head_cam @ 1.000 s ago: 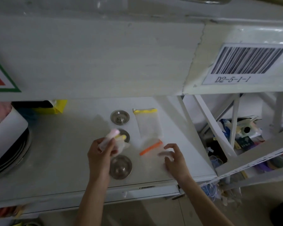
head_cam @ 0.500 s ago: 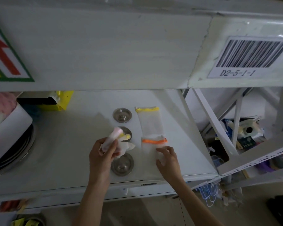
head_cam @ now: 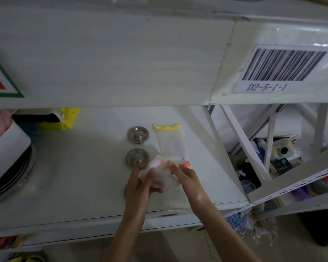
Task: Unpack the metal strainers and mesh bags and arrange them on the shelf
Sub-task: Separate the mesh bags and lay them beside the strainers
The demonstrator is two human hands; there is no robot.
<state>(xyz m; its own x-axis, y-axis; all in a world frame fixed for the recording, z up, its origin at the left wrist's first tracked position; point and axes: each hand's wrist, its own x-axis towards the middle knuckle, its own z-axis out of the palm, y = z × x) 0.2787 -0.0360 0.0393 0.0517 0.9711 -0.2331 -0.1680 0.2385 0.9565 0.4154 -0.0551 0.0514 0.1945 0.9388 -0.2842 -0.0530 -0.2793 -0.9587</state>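
Our left hand (head_cam: 138, 183) and right hand (head_cam: 186, 175) both pinch the mesh bags (head_cam: 159, 176) near the shelf (head_cam: 74, 176) front edge; tugging could drop one off.

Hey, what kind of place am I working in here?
Probably a warehouse or stockroom: white metal shelving, a barcode label reading D2-5-1-1, and mixed goods packed on the neighbouring shelves.

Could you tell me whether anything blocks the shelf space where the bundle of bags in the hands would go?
Nothing visible does. Both hands, left and right, hold the bundle of bags above the shelf, which is bare left of the strainers.
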